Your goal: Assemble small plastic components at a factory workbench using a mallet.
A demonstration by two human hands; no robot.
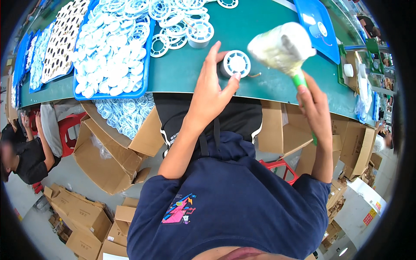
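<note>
My left hand [211,92] grips a small round part [238,63] standing on the green tabletop, its fingers and thumb around the dark side. A white spoked ring forms the part's top, and a short wire sticks out at its right. In my right hand [315,103] is the green handle of a mallet [284,47], raised over the table to the right of the part. The mallet's bulky head looks wrapped in whitish material and is slightly blurred. A similar part [200,32] with a spoked top stands beyond my left hand, beside loose white rings [160,45].
At the left, a blue tray [145,86] holds many white discs and rings. Another blue tray [318,13] at the far right carries one round part. Below the table's front edge stand cardboard boxes [104,151]. A person [32,151] sits at far left.
</note>
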